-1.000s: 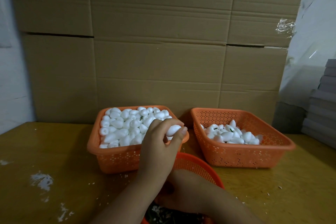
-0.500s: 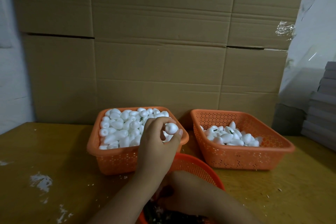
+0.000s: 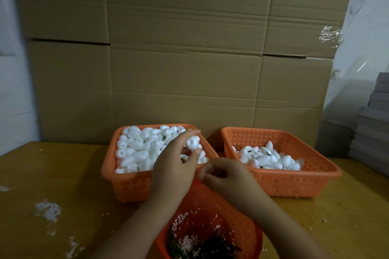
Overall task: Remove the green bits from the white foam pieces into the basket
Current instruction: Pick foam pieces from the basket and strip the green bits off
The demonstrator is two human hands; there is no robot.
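Nearest on the yellow wooden bench, a round orange mesh basket holds dark green bits and foam crumbs. Above it, the right hand curls its fingers; whether that grip pinches anything I cannot tell. The left hand pinches a white egg-shaped foam piece over the full left rectangular orange basket. A second rectangular orange basket, part-filled, sits right. Stacked cardboard boxes stand behind.

Wood table: 3 orange baskets, white crumbs.
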